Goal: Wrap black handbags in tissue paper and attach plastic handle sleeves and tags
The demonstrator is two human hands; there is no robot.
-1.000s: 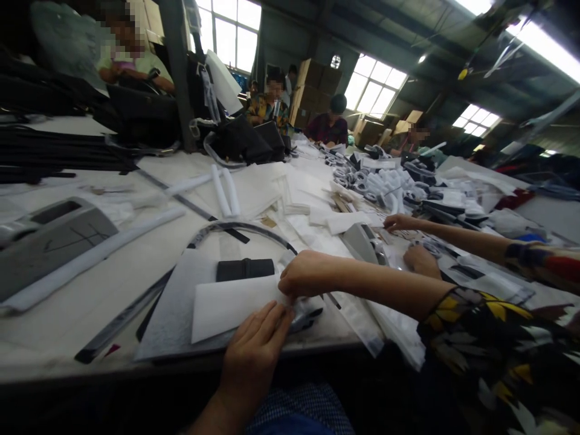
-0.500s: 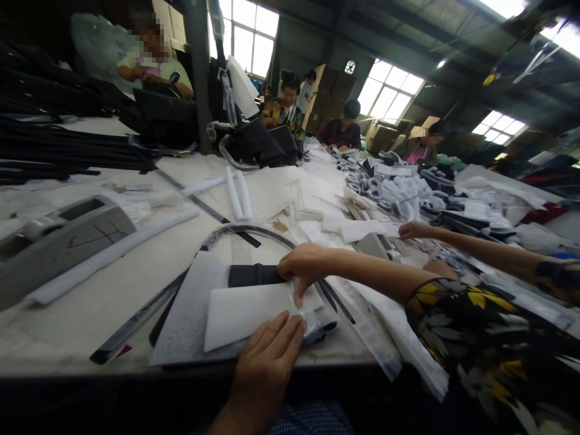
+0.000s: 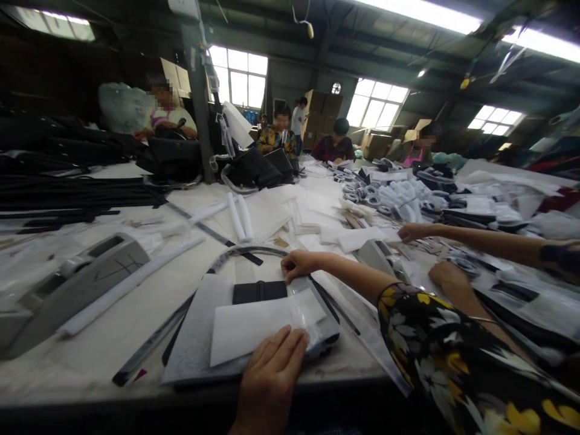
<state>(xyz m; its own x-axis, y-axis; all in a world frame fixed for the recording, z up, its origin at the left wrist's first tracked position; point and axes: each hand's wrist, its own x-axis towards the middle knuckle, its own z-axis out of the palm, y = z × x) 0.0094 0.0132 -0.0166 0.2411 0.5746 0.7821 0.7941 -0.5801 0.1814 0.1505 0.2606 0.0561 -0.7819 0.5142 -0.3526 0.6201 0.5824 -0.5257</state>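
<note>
My left hand (image 3: pixel 269 374) lies flat at the near table edge, fingers stretched out on a white foam sheet (image 3: pixel 249 326) and the clear plastic film (image 3: pixel 312 317) over it. The sheet rests on a flat grey panel (image 3: pixel 193 338) beside a small black piece (image 3: pixel 259 292). My right hand (image 3: pixel 296 264), on an arm with a floral sleeve, is curled closed at the far edge of the clear film, next to the black piece. A curved black strip (image 3: pixel 244 251) arcs just behind the panel.
A grey moulded part (image 3: pixel 77 290) and a long white foam tube (image 3: pixel 131 284) lie at left. A co-worker's two hands (image 3: pixel 417 231) work at right among white rolls (image 3: pixel 394 196). Black bags (image 3: pixel 254 169), a post (image 3: pixel 199 103) and seated people are at the back.
My right hand has drawn back from the film's near corner to its far edge. My left hand has stayed flat on the sheet. The view has tilted up.
</note>
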